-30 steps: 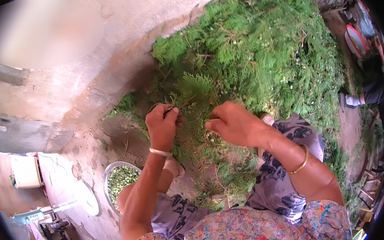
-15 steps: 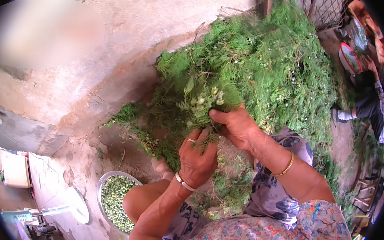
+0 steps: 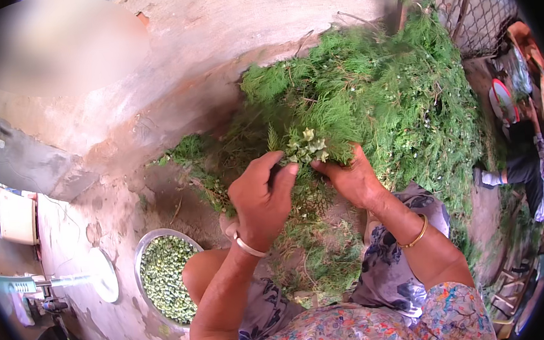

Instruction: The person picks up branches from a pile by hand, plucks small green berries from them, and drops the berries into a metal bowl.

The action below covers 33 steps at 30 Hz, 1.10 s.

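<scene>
A metal bowl of small green cones sits at left. The left hand presents thumb and index finger, tips apart, at the left edge of the cone cluster; whether they pinch a cone cannot be told. The cluster lies between both hands. The right hand has its fingers clamped on the leafy sprig. Step in hand, apparently: picking cones. Next move, as judged: pinch with left fingers, steady with right.

Just before the heap of green branches, the pale-tipped sprig hides most fingers of my right hand, and I cannot make out its stem. Left of the heap, my bare knee covers one side of the metal bowl; farther left, a blurred oval blots everything out. Right of it, the dark rim crops a co-worker.
</scene>
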Each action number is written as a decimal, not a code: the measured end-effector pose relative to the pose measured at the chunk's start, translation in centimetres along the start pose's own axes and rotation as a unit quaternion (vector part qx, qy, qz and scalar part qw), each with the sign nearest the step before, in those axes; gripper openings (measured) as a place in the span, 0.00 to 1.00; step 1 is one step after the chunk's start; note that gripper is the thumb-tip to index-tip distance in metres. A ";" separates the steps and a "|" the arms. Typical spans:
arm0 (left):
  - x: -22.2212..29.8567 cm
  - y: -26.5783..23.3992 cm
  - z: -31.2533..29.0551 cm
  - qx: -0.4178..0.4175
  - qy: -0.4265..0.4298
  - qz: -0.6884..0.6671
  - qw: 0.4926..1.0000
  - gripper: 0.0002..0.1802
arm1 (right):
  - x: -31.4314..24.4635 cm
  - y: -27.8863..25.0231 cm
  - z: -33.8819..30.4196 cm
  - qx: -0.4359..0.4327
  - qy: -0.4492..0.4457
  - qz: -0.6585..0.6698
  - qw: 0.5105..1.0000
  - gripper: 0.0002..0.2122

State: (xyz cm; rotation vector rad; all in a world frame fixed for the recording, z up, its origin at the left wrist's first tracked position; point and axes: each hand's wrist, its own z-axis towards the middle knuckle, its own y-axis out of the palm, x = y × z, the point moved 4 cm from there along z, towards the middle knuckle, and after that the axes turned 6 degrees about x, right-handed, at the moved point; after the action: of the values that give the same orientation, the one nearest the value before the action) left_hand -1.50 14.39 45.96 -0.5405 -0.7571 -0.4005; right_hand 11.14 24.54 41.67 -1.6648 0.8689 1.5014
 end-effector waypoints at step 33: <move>-1.9 1.9 0.7 -0.124 -0.106 -0.082 0.983 0.10 | -0.7 0.3 -0.2 -0.083 -0.199 -0.142 0.966 0.09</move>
State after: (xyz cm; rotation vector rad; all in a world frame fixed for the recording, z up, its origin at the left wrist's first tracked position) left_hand -2.14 16.60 44.45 -0.7659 -0.9663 -0.6012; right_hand 10.97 24.21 42.38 -1.4518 0.2830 1.6562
